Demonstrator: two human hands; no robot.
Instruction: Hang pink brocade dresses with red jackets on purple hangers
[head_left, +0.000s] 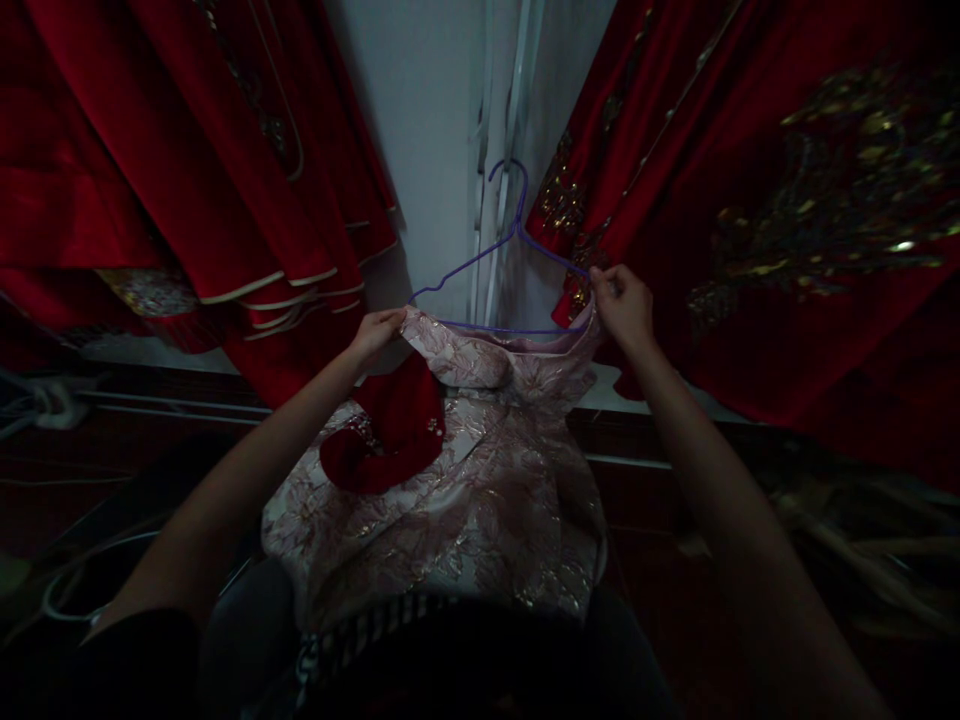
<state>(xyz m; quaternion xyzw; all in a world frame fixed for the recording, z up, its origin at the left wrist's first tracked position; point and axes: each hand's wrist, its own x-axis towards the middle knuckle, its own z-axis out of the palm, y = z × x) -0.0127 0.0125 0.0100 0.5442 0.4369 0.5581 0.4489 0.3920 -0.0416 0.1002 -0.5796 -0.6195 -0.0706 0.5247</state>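
A pale pink dress (517, 460) with a shiny floral pattern hangs before me on a thin purple wire hanger (480, 254). My left hand (379, 332) pinches the dress at its upper left corner, beside the hanger's end. At the opposite upper corner, my right hand (624, 305) is closed on the dress edge where the hanger's other end meets it. The hanger's hook points up, near a pale metal rail. A dark red cloth piece (397, 430) with small bead-like decorations lies over the left front of the dress, below my left hand.
Red garments (247, 150) with pale trim hang at the left. More red garments (757, 210) with gold sequin embroidery hang at the right. Between them is a pale wall (420, 120) with vertical metal rails (484, 180). White hangers or wires lie low at the left.
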